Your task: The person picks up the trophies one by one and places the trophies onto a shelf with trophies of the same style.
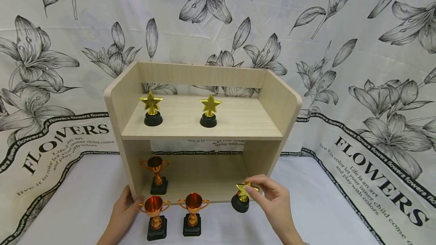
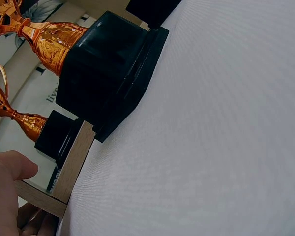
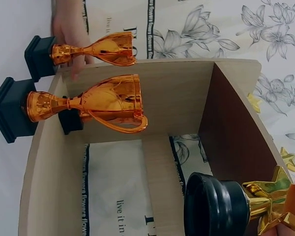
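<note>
My right hand (image 1: 272,199) pinches a gold star trophy (image 1: 241,199) by its star, at the front of the wooden shelf's lower level. Its round black base shows large in the right wrist view. Down at the front left, my left hand (image 1: 124,211) grips the side panel of the wooden shelf (image 1: 201,138), thumb (image 2: 22,164) inside and fingers outside. Two orange-gold cup trophies, one on the left (image 1: 154,214) and one to its right (image 1: 193,213), stand on square black bases before the shelf. A third cup trophy (image 1: 158,175) sits inside the lower level at the left.
On the upper level stand two more star trophies, one at the left (image 1: 151,109) and one near the middle (image 1: 209,110). White cloth (image 1: 306,207) covers the table. Behind the shelf hangs a flower-printed fabric (image 1: 204,18) with lettering.
</note>
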Tool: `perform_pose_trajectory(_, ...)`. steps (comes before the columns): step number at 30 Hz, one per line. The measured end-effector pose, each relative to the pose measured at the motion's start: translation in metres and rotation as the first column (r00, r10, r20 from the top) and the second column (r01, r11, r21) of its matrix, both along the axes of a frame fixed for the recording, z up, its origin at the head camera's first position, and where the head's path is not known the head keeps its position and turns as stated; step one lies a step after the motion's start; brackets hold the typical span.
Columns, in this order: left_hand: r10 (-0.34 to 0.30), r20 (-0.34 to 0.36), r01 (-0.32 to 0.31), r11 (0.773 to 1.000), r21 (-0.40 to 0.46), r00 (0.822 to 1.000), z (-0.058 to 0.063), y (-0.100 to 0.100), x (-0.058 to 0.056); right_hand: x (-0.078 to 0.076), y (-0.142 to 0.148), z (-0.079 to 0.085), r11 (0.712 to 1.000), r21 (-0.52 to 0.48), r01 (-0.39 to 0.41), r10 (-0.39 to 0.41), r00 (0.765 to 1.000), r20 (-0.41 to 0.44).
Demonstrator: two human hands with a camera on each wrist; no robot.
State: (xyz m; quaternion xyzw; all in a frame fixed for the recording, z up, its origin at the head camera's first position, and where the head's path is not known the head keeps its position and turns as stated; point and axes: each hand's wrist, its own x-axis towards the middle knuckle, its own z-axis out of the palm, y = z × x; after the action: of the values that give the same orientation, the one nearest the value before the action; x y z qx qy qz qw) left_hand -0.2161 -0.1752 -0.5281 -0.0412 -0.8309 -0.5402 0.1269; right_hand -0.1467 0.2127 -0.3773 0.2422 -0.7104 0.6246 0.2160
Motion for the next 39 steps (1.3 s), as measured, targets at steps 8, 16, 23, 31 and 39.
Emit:
perform_pose_trajectory(8, -0.002, 0.000, 0.002, 1.000, 0.000, 1.000, 0.001, 0.000, 0.000, -0.002, -0.001, 0.003, 1.000, -0.007, 0.005, -0.005, 0.998, -0.066)
perform_pose_trajectory(16, 0.007, 0.012, -0.007, 1.000, -0.004, 1.000, -0.001, -0.002, -0.001, -0.004, -0.003, 0.007, 1.000, 0.004, 0.011, -0.011, 0.997, -0.073)
perform_pose_trajectory(23, 0.001, 0.012, -0.001, 1.000, -0.010, 1.000, -0.001, -0.002, -0.001, -0.006, -0.003, 0.011, 1.000, 0.015, 0.026, -0.025, 0.999, -0.046)
perform_pose_trajectory(31, 0.004, 0.011, -0.003, 1.000, -0.014, 1.000, -0.001, -0.002, -0.001, -0.006, -0.003, 0.017, 0.998, 0.034, 0.052, -0.051, 0.998, -0.041)
perform_pose_trajectory(39, 0.013, 0.008, -0.013, 0.999, -0.030, 1.000, -0.004, -0.002, -0.003, -0.007, -0.003, 0.018, 0.996, 0.052, 0.070, -0.068, 0.997, -0.035)
